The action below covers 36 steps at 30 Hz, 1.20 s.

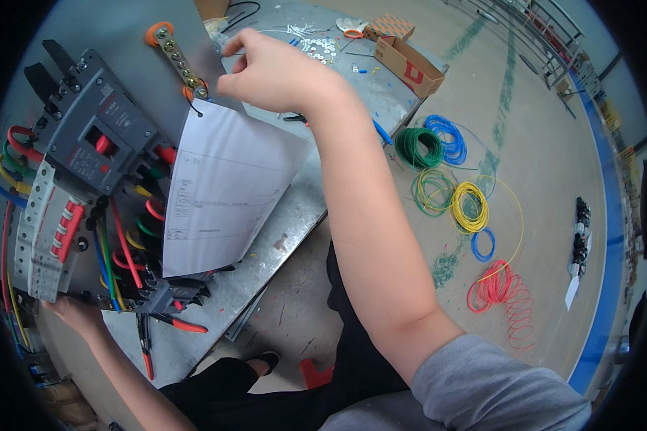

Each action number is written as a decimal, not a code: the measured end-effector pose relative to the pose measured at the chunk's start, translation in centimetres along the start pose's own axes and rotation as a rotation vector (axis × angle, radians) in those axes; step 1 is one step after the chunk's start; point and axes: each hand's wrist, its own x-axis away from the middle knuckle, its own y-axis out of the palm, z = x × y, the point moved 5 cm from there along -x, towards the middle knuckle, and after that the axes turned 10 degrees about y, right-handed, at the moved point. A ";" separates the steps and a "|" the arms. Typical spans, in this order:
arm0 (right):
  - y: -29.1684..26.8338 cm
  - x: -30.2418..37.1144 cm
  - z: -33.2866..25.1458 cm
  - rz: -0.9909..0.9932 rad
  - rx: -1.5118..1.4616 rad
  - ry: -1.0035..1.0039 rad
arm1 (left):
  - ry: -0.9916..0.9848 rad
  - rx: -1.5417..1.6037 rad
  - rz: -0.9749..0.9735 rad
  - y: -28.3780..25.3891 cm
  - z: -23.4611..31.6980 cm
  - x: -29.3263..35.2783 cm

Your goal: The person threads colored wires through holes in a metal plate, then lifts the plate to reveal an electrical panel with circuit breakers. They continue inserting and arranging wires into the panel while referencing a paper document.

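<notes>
A grey metal mounting panel [133,54] fills the left, carrying a dark circuit breaker [108,133] with a red switch. My left hand [77,314] grips its lower edge, below a strip of small white breakers [43,237]; its fingertips are partly hidden. Over the panel's upper right edge, my right hand [277,75] has bent fingers held apart, with nothing visible in them. It is nearest to a brass terminal bar [180,65] on orange insulators. A printed white sheet [226,190] hangs by a black tie from the bar's lower end, covering part of the wiring.
Red-handled pliers [183,325] lie on the metal workbench [284,241]. Further back are white ring-shaped parts [320,49] and an open cardboard box [408,66]. Green wire [418,147], blue wire [449,136], yellow wire [469,207] and red wire [492,291] lie coiled on the floor.
</notes>
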 end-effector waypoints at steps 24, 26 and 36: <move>1.2 0.6 1.4 -0.403 0.111 0.141 | -0.013 0.017 0.034 3.4 2.7 2.9; 0.8 0.8 1.1 -0.392 0.088 0.114 | 0.033 0.012 -0.028 2.7 2.3 2.0; 0.1 1.2 0.1 -0.408 -0.182 -0.035 | 0.052 0.024 -0.090 1.9 1.1 1.1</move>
